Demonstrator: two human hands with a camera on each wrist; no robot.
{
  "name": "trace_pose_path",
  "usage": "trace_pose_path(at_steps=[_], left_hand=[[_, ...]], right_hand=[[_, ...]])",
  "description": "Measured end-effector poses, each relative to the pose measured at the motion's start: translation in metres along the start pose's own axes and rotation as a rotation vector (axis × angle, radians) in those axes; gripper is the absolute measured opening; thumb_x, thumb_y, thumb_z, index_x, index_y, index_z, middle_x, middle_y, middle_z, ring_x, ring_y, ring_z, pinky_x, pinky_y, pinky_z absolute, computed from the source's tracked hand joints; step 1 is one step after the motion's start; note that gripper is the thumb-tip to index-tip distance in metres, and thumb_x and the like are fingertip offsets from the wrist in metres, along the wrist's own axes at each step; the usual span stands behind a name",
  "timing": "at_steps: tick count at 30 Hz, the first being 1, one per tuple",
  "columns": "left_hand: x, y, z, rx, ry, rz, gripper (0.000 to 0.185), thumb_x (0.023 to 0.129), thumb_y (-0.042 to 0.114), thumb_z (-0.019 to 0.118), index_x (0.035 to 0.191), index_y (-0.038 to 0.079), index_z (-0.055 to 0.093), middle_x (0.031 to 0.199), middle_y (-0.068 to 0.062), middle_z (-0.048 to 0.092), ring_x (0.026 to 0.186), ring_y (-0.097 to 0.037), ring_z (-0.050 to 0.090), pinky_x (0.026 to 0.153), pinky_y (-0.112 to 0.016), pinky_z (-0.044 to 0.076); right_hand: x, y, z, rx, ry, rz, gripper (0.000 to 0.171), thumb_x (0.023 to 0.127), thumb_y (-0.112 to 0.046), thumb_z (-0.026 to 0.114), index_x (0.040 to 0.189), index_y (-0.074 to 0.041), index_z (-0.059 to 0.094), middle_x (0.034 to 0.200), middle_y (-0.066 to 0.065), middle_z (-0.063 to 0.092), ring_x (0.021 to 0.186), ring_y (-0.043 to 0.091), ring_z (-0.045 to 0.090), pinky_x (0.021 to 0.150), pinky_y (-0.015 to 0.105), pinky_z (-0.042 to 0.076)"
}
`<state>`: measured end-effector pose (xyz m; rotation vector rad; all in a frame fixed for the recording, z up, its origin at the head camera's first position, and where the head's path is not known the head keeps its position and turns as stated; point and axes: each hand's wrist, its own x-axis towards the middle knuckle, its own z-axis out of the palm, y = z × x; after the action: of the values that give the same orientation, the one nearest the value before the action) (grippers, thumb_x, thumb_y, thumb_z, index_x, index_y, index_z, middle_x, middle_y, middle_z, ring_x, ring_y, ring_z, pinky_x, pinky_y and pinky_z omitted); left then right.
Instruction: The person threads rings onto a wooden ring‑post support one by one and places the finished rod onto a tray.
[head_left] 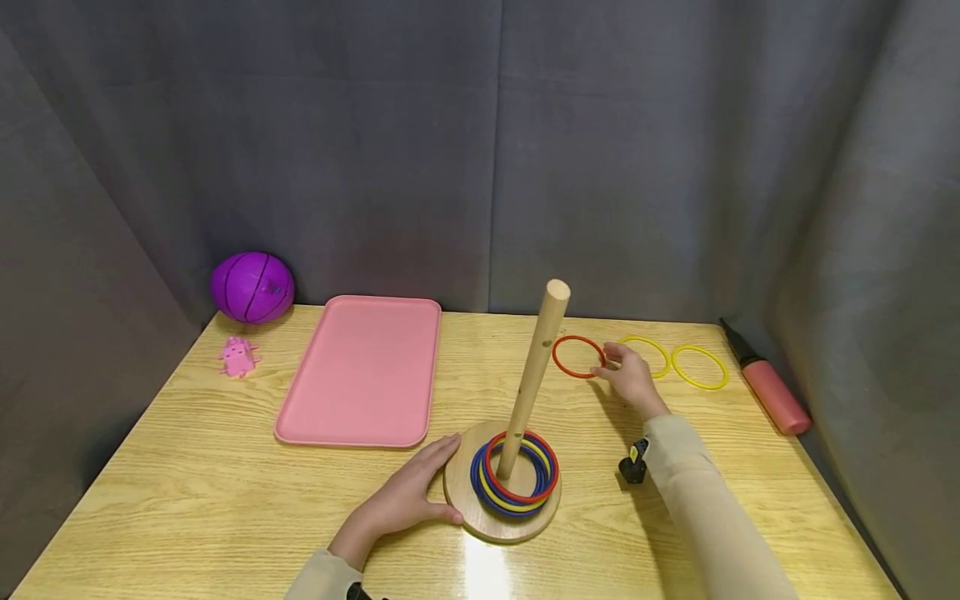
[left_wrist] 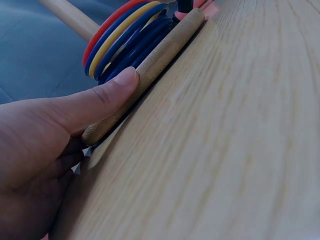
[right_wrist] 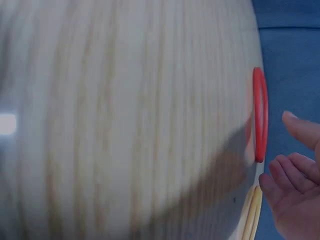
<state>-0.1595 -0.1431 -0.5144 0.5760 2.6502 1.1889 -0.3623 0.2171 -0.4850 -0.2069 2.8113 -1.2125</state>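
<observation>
A wooden ring stand has a round base [head_left: 459,475] and an upright peg [head_left: 532,367]. Around the peg's foot lies a stack of blue and yellow rings with a red ring [head_left: 557,471] on top. My left hand [head_left: 405,497] holds the base at its left edge; the left wrist view shows the thumb [left_wrist: 112,92] against the rim, the other fingers partly hidden. Above the table at the far right, my right hand [head_left: 633,382] is over the near side of a loose red ring [head_left: 577,337], fingers apart and holding nothing. A yellow ring [head_left: 647,340] is partly hidden behind that hand.
Another yellow ring [head_left: 699,348] lies farther right, near a pink and black hand pump [head_left: 776,396]. Left of the stand is a pink tray [head_left: 360,375]. A small pink toy [head_left: 237,357] and a purple ball [head_left: 253,287] sit at the far left. Grey curtains border the table.
</observation>
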Motion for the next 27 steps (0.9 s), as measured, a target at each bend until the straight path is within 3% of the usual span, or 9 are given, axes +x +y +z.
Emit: trace_pose_path(at_steps=[13, 19, 27], left_hand=[[-0.001, 0.003, -0.001, -0.007, 0.000, -0.001, 0.108, 0.068, 0.048, 0.081, 0.154, 0.010, 0.026, 0.160, -0.014, 0.025, 0.148, -0.038, 0.022, 0.117, -0.058, 0.026], [-0.001, 0.003, -0.001, -0.004, -0.002, 0.000, 0.108, 0.068, 0.048, 0.081, 0.154, 0.010, 0.026, 0.160, -0.014, 0.024, 0.148, -0.037, 0.022, 0.117, -0.058, 0.026], [-0.001, 0.002, -0.001, -0.002, -0.002, -0.004, 0.109, 0.068, 0.049, 0.080, 0.154, 0.011, 0.026, 0.160, -0.014, 0.024, 0.148, -0.037, 0.022, 0.117, -0.058, 0.026]], right_hand=[[0.012, -0.005, 0.008, -0.162, -0.042, -0.025, 0.078, 0.090, -0.020, 0.069, 0.148, 0.010, 0.026, 0.147, 0.034, 0.036, 0.135, 0.048, 0.037, 0.112, 0.056, 0.035], [0.012, -0.008, 0.011, -0.170, -0.074, -0.010, 0.081, 0.090, -0.021, 0.069, 0.149, 0.011, 0.023, 0.149, 0.034, 0.032, 0.137, 0.048, 0.033, 0.113, 0.057, 0.033], [0.014, -0.007, 0.009, -0.233, -0.103, -0.043, 0.081, 0.088, -0.022, 0.072, 0.148, 0.009, 0.028, 0.148, 0.033, 0.036, 0.136, 0.048, 0.035, 0.113, 0.056, 0.034]])
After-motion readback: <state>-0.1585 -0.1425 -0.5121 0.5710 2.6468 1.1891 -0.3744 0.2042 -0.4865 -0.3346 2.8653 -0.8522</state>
